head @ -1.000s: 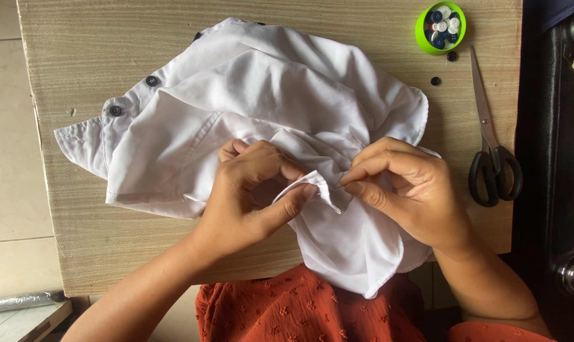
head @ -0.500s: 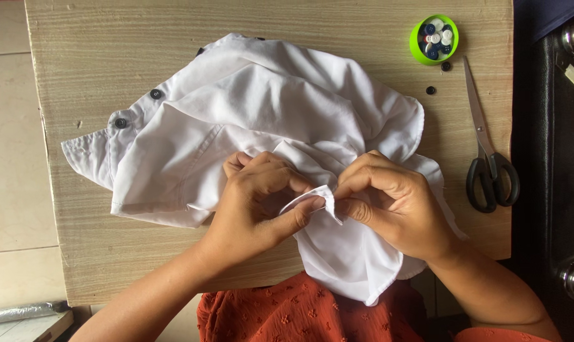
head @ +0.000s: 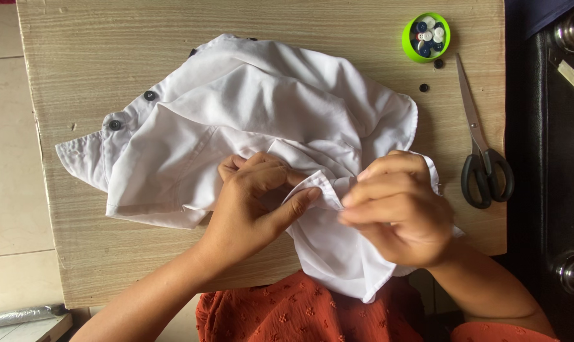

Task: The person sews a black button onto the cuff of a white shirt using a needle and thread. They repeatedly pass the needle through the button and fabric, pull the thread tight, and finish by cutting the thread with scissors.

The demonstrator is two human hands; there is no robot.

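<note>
Both hands (head: 255,196) (head: 395,212) pinch the white shirt's (head: 268,107) hem.

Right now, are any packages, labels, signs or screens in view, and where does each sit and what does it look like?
No screens or signs.
Container of buttons: far right part of the wooden table, round, bright green, holding white and dark blue buttons.
Pale tag or sticker: on the black object right of the table, small, rectangular, cream; nothing more can be told.
</note>
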